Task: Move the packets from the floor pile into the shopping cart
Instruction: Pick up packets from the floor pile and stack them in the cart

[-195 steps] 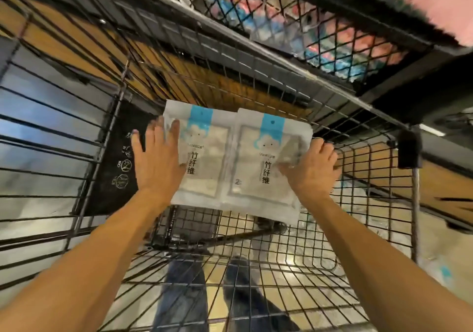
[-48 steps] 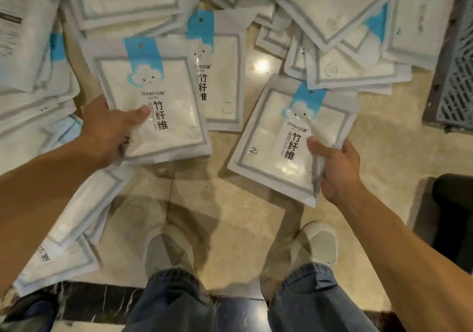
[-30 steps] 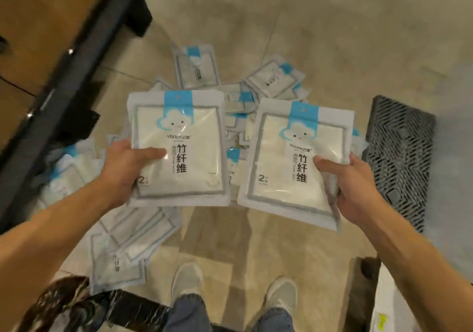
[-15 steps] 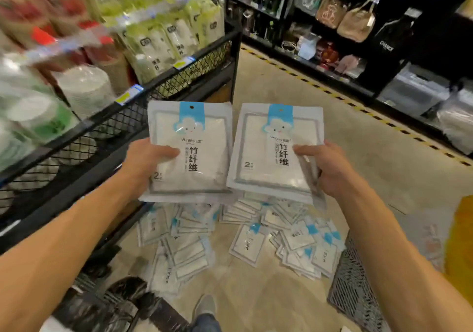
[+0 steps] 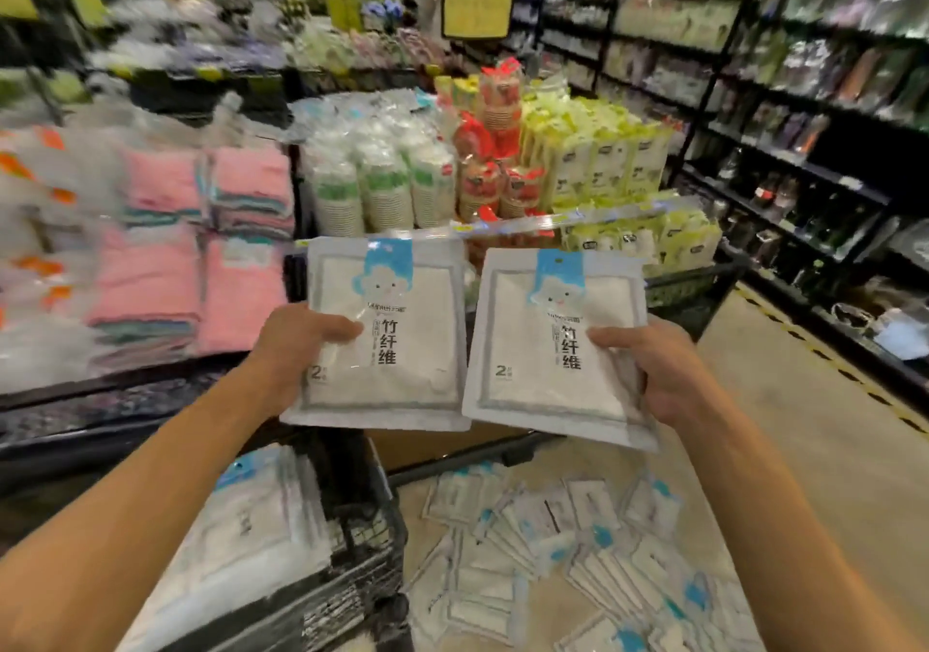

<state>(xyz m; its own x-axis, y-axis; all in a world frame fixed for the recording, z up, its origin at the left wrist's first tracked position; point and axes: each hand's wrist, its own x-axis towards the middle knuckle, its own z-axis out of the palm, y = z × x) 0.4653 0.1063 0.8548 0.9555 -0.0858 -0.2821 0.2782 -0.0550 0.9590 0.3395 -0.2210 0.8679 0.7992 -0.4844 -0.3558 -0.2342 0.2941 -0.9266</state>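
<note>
Left hand (image 5: 296, 344) grips the left packet (image 5: 387, 334) at its left edge, thumb curled over the front, fingers hidden behind. Right hand (image 5: 658, 370) pinches the right packet (image 5: 553, 344) at its right edge the same way, thumb on the printed face. Both packets are held upright, labels toward the camera, side by side with inner edges nearly touching, right one tilted slightly clockwise

Key relation: shopping cart (image 5: 362, 525) sits below and left of the hands, its dark wire corner just under the left packet's bottom edge. White packets already in the cart (image 5: 251, 531) lie flat under the left forearm. So the left hand is nearer the cart; the right has to cross leftward over the corner to get there

Floor pile (image 5: 578, 551) lies right of the cart, below the right packet, still plenty left

My read: next move is down-left, laying both flat onto the stack; the right packet risks clipping the cart rim
</note>
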